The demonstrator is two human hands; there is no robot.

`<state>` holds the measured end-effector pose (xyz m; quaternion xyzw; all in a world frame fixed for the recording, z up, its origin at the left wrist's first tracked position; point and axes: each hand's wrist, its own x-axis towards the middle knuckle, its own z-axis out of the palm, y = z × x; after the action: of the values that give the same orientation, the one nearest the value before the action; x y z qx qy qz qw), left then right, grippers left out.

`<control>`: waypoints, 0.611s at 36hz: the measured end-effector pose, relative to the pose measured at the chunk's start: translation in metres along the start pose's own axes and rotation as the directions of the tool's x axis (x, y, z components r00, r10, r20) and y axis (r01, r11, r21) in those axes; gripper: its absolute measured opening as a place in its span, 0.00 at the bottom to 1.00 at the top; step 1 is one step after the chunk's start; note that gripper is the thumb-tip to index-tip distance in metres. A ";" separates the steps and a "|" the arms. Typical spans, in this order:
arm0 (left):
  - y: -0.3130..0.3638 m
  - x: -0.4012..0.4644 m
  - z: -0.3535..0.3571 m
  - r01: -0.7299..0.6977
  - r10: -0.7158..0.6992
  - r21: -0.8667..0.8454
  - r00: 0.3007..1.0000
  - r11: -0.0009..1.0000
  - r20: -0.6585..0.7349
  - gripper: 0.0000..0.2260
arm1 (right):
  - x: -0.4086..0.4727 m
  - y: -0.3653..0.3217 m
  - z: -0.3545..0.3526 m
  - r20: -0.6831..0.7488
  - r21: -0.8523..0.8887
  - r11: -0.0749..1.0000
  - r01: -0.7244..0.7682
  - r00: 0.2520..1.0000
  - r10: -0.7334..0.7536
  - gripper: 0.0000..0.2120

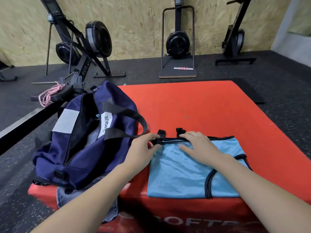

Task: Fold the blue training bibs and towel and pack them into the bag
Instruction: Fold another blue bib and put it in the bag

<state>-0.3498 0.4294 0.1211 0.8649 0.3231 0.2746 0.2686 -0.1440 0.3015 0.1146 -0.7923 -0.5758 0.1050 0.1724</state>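
While the red soft box carries everything, the navy bag lies unzipped at its left edge. Beside it, the blue bib lies folded flat. Right hand presses it with spread fingers; left hand pinches its black-trimmed corner.

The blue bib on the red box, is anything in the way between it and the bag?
Nothing solid blocks the way. The light blue mesh bib lies flat on the red padded box, right beside the navy duffel bag, whose top gapes open. Only the bag's black webbing handle loops toward the bib's side.
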 end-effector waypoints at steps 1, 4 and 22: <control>0.003 0.003 0.000 0.005 -0.006 -0.027 1.000 1.000 -0.029 0.12 | 0.001 0.001 0.001 0.007 -0.012 1.000 0.001 1.000 -0.001 0.25; 0.012 0.013 0.003 0.016 -0.023 -0.082 0.996 0.997 -0.087 0.13 | 0.004 0.004 0.003 -0.001 -0.033 0.999 0.007 1.000 -0.007 0.24; 0.006 0.041 0.035 -0.030 0.048 0.196 0.995 0.980 -0.084 0.09 | 0.013 0.037 -0.028 -0.055 -0.015 0.994 -0.106 0.993 0.105 0.10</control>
<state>-0.2983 0.4439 0.1128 0.8802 0.3430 0.2848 0.1627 -0.0972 0.2991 0.1265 -0.8257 -0.5291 0.0875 0.1752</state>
